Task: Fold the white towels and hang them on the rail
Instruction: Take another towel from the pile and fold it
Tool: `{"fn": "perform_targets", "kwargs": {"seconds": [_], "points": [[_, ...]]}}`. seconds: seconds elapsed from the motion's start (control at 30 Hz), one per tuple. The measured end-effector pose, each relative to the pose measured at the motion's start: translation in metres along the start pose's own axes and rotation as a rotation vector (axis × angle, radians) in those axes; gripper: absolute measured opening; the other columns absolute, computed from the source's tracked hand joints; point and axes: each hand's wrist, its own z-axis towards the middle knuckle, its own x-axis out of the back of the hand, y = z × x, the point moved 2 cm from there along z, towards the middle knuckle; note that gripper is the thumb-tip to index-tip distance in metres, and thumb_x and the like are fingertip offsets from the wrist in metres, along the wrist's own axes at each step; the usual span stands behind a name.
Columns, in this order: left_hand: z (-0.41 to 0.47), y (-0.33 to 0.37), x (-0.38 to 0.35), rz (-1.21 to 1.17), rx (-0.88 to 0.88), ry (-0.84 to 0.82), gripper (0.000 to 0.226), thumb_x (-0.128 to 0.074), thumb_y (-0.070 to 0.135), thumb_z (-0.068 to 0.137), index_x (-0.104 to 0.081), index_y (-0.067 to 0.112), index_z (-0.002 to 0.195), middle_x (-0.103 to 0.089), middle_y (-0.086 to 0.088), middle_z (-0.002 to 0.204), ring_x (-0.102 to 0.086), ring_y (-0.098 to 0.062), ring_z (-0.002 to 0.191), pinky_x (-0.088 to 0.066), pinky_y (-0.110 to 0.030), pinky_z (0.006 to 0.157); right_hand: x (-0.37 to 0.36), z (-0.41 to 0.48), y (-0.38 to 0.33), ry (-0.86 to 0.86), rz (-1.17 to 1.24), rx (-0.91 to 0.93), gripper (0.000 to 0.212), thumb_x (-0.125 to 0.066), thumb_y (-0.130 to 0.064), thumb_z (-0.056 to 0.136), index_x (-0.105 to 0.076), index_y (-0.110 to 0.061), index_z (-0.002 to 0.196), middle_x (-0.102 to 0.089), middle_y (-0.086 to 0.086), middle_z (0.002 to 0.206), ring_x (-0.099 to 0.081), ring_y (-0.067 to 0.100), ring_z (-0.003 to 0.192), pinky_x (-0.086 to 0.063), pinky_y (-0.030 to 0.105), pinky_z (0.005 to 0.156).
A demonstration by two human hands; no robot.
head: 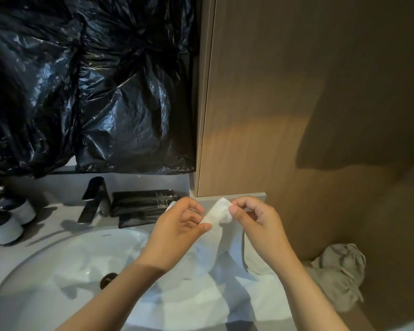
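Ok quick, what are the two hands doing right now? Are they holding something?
Left hand: pinches the top edge of the white towel.
Right hand: pinches the same towel's top edge.

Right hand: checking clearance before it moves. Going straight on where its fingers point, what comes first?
The right hand pinches the raised corner of the white cloth towel; just beyond it, probably the left hand.

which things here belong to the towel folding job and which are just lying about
Job: white cloth towel, pinched at its corner by left hand and right hand; crumpled pale towel at right, probably next.
Lying about: angular black tap; flat black boxes; two round white cups; crinkled black plastic sheet; white oval basin.
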Motion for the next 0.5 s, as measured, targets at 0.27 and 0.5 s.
{"fn": "perform_targets", "kwargs": {"seconds": [0.27,0.5], "points": [[-0.005,0.005,-0.001,-0.027,-0.076,-0.002,0.014,-0.077,0.009,0.079,-0.069,0.021,0.083,-0.069,0.001,0.081,-0.064,-0.018,0.074,-0.055,-0.024,0.070,0.006,0.010,-0.008,-0.194,0.011,0.081,0.012,-0.063,-0.028,0.094,-0.073,-0.031,0.088,-0.070,-0.008,0.086,-0.061,0.006,0.080,-0.045,0.013,0.071],[0.004,-0.004,-0.001,0.150,-0.101,-0.101,0.009,-0.076,0.028,0.082,-0.075,0.020,0.076,-0.070,0.002,0.071,-0.061,-0.010,0.062,-0.046,-0.020,0.058,0.012,0.012,-0.011,-0.163,-0.020,0.150,0.011,-0.061,-0.026,0.095,-0.068,-0.032,0.088,-0.063,-0.016,0.079,-0.053,0.002,0.068,-0.042,0.011,0.064]]}}
